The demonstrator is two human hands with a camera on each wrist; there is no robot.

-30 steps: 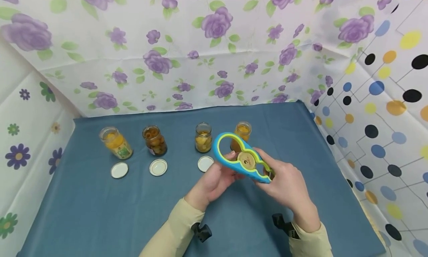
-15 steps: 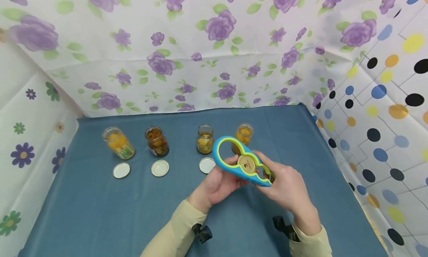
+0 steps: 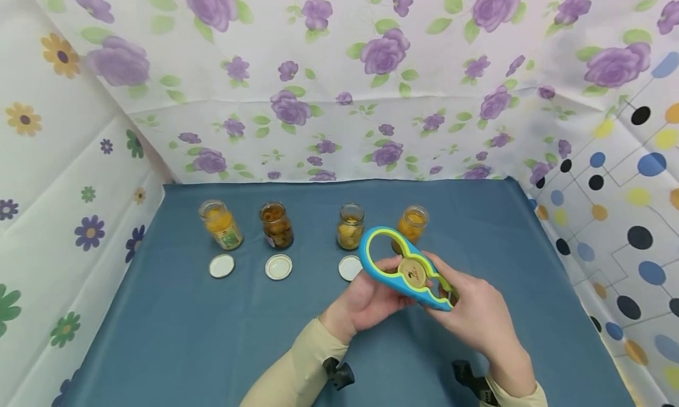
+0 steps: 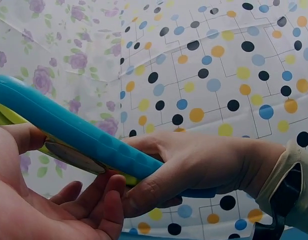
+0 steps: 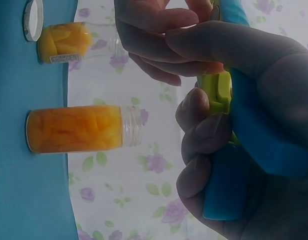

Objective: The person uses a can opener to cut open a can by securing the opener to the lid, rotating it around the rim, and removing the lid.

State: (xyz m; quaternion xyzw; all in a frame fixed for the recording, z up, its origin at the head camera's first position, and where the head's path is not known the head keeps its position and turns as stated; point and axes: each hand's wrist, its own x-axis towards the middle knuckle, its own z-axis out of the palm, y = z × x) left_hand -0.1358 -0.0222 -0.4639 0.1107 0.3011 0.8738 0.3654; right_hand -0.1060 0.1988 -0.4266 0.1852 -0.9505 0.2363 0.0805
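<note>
My right hand grips the handle end of a blue and lime-green jar opener, tilted above the table. A gold jar lid with a printed top sits in the opener's middle opening. My left hand is palm up beneath, its thumb at one edge of the lid and fingertips at the other, pinching it. In the left wrist view the lid shows edge-on under the opener's blue side. Right fingers curl round the blue handle in the right wrist view.
Several lidless glass jars stand along the back: yellow fruit with a label, brown contents, pale yellow chunks, orange fruit partly behind the opener. White-lined lids lie before three of them on the blue cloth.
The head view has shifted, so the scene sits farther right in the frame. Both hands keep hold of the opener and lid with almost no movement relative to each other.
</note>
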